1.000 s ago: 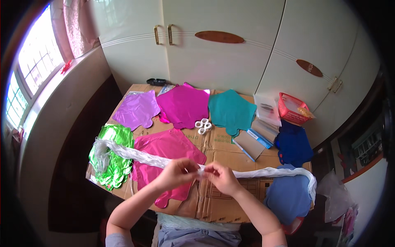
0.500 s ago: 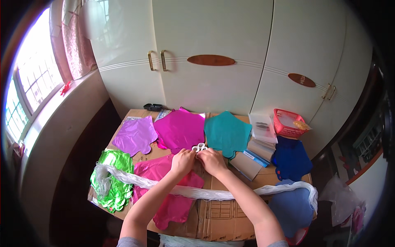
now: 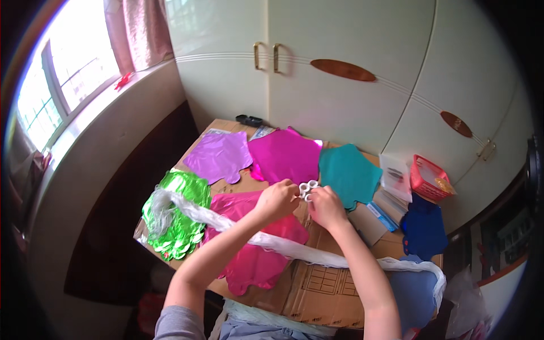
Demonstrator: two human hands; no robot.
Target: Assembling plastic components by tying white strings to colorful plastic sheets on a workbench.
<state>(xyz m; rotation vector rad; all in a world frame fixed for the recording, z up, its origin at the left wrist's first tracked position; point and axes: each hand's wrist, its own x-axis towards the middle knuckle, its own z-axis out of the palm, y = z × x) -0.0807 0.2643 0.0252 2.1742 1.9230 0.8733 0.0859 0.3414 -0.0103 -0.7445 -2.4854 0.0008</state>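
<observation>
A small cluster of white rings, like a flower of loops, is between my hands over the middle of the table. My right hand pinches it from the right. My left hand is closed just left of the rings, its fingertips pressed together; what they hold, if anything, is too small to make out. Beneath my forearms runs a long hank of white thread, crossing a shiny pink foil piece. Just beyond my hands lie a magenta foil piece and a teal one.
The cardboard-covered table also carries purple, green, dark blue and grey-blue foil pieces. On the right are a blue box, a clear plastic case and a red basket. A white cabinet stands behind.
The whole view has turned, so the table sits tilted and further right. My hands have moved slightly apart, and more of the white rings shows between them.
</observation>
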